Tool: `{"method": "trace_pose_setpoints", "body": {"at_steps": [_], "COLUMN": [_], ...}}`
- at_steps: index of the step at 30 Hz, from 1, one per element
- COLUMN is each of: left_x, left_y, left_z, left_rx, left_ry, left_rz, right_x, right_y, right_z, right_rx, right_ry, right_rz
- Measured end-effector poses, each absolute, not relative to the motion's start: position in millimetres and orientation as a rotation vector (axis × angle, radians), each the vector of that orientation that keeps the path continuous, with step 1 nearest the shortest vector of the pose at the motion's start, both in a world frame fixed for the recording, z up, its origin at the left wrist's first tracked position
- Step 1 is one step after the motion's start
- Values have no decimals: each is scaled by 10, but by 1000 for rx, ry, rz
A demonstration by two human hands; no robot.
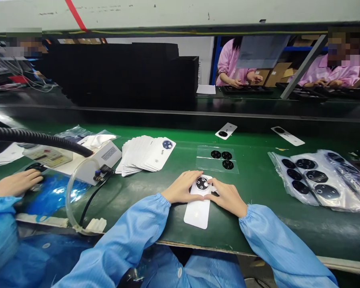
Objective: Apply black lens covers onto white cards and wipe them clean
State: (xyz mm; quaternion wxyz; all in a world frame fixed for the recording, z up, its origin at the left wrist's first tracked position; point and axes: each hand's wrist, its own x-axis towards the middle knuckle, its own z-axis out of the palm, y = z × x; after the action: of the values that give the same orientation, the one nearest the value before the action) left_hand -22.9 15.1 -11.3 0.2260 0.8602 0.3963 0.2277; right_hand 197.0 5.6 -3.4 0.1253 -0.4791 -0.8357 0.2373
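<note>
A white phone back panel (197, 214) lies on the green bench in front of me, with a round black camera lens cover (202, 183) near its top end. My left hand (184, 188) curls round the panel's left side, fingers along the top edge and thumb below the disc. From the right, my right hand (226, 196) closes on the panel, its index finger at the disc's edge and its thumb close to my left thumb. Just beyond them, a clear film sheet (205, 163) carries several black discs (227, 164).
A fanned stack of white panels (139, 156) lies left, beside a white box-shaped device (100, 160) with a hose. Bagged black lens covers (313, 176) are on the right. Two single panels (288, 136) lie farther back. A co-worker's hand (18, 183) rests at far left.
</note>
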Motion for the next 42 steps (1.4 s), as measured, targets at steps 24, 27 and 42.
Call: {"method": "trace_pose_setpoints", "body": {"at_steps": [24,27,42], "left_x": [-264,-261,-279], "left_y": [127,127,129], "left_z": [-165,-159,-225], "left_rx": [2354,2341,2007], "left_ry": [1109,1105,1124], "left_rz": [636,641,836], "right_x": [2013,1999,2077], "right_y": [257,251,410], "right_z": [-53,-36,65], "right_rx": [-1404,-1390,-1386], "right_ry": [-2384,-2386,-1604], "right_rz": [871,895,1395]}}
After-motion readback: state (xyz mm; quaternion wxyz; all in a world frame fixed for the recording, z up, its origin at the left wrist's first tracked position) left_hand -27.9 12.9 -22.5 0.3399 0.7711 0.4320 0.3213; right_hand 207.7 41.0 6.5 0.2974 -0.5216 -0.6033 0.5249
